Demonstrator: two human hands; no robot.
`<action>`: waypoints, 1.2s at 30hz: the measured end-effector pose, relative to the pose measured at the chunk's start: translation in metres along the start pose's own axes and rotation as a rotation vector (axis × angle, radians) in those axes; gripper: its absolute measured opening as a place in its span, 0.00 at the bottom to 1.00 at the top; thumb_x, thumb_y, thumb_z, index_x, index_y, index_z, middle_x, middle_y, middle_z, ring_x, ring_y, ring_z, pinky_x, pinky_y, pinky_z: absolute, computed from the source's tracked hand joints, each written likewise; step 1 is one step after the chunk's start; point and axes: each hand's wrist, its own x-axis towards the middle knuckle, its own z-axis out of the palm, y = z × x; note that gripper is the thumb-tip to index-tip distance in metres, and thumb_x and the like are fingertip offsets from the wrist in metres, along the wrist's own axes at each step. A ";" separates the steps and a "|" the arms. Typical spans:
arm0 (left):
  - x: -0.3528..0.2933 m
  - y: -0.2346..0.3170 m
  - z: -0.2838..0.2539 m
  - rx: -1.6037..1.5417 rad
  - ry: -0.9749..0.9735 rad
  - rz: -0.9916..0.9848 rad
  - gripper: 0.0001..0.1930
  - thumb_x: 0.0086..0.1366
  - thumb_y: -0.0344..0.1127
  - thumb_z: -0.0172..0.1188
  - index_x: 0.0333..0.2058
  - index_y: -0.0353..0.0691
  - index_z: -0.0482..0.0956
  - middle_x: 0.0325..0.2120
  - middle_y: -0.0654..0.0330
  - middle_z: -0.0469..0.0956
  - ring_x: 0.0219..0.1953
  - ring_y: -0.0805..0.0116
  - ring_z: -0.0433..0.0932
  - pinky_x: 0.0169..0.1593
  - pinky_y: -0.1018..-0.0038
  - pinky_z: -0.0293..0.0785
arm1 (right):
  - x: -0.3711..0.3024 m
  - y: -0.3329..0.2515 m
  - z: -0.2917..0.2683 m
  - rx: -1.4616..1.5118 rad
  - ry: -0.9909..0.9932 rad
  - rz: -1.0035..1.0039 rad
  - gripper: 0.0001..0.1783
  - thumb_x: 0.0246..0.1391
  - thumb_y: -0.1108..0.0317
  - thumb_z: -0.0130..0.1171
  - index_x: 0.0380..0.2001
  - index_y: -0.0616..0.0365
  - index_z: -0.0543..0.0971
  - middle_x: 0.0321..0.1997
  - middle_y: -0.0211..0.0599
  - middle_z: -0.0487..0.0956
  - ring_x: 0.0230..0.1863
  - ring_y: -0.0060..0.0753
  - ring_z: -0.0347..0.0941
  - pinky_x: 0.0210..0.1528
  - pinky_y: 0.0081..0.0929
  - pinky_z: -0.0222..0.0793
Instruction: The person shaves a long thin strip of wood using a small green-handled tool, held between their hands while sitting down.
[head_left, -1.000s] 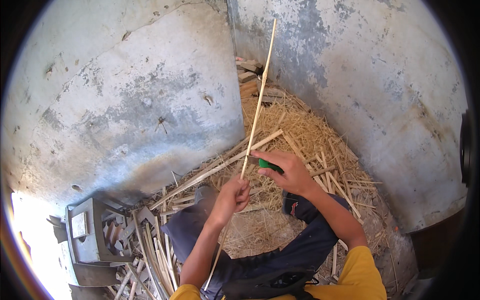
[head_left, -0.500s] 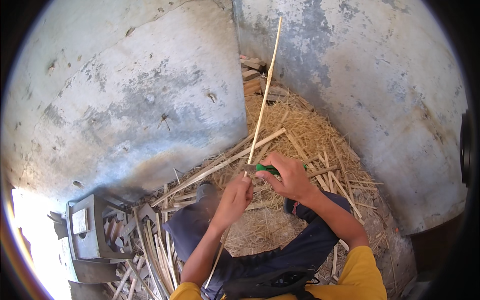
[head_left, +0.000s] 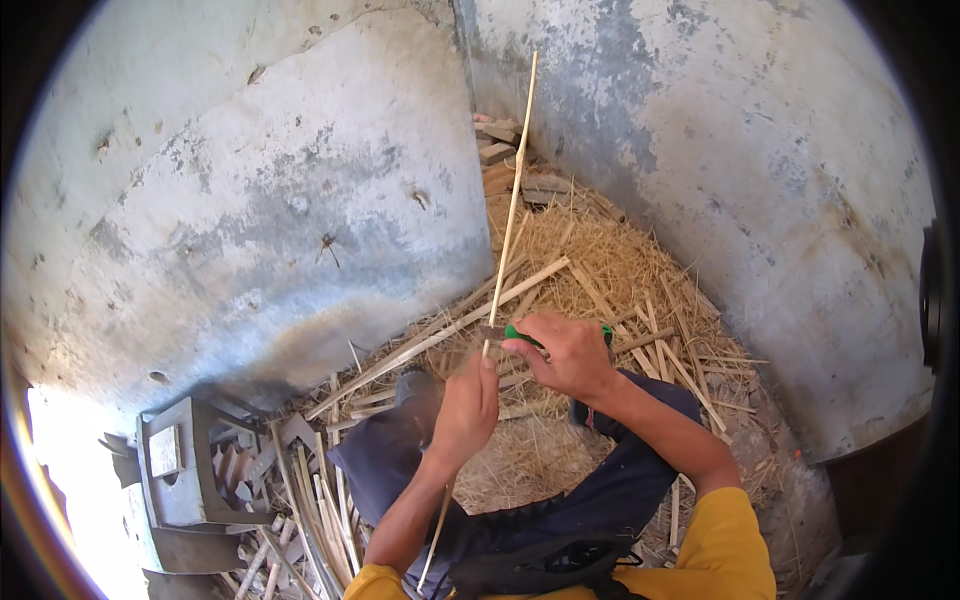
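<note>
A long, thin bamboo strip rises from my hands toward the wall corner, with a thicker node in its upper part. My left hand is closed around its lower part, and the tail of the strip runs down past my left forearm. In my right hand is a green-handled knife, its handle mostly hidden under my fingers. The knife's dark blade lies across the strip just above my left thumb. Whether the edge bites into the bamboo is too small to tell.
Dry shavings heap up in the corner between two worn walls. Several split bamboo strips lie around my feet, more at lower left beside a grey box-like frame. Wood blocks sit at the back.
The strip's far end has swung left and dropped a little. My right hand with the knife has shifted slightly left, its fingers now covering more of the green handle.
</note>
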 end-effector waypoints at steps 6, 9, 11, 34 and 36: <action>-0.046 -0.006 0.019 0.100 -0.185 -0.127 0.14 0.81 0.38 0.44 0.39 0.33 0.70 0.23 0.34 0.75 0.30 0.28 0.74 0.35 0.42 0.65 | 0.038 0.078 -0.041 -0.092 0.075 0.354 0.17 0.69 0.50 0.62 0.37 0.54 0.79 0.22 0.36 0.79 0.23 0.38 0.78 0.25 0.36 0.68; -0.047 -0.010 0.024 0.103 -0.179 -0.146 0.15 0.81 0.40 0.44 0.41 0.33 0.70 0.24 0.34 0.75 0.31 0.28 0.75 0.35 0.43 0.65 | 0.022 0.090 -0.028 -0.008 0.115 0.379 0.18 0.70 0.50 0.61 0.40 0.55 0.78 0.23 0.37 0.80 0.23 0.39 0.79 0.27 0.38 0.69; -0.037 -0.009 0.023 0.117 -0.162 -0.181 0.15 0.81 0.40 0.45 0.42 0.31 0.71 0.23 0.34 0.74 0.31 0.28 0.75 0.35 0.47 0.67 | 0.019 0.097 -0.024 0.054 0.158 0.360 0.19 0.69 0.50 0.61 0.41 0.56 0.77 0.23 0.38 0.80 0.23 0.38 0.78 0.27 0.37 0.69; 0.003 -0.002 0.002 -0.120 -0.103 -0.124 0.12 0.79 0.38 0.56 0.40 0.34 0.76 0.17 0.58 0.75 0.20 0.67 0.77 0.27 0.68 0.70 | 0.019 0.050 -0.012 0.912 -0.087 0.629 0.16 0.68 0.65 0.65 0.51 0.66 0.84 0.36 0.30 0.85 0.38 0.20 0.78 0.44 0.24 0.75; 0.003 -0.003 0.004 -0.213 -0.087 -0.147 0.11 0.80 0.37 0.54 0.40 0.35 0.76 0.18 0.64 0.73 0.20 0.77 0.73 0.26 0.74 0.68 | 0.015 0.053 -0.007 0.850 -0.068 0.576 0.16 0.69 0.63 0.63 0.50 0.65 0.83 0.34 0.31 0.84 0.37 0.20 0.77 0.43 0.26 0.74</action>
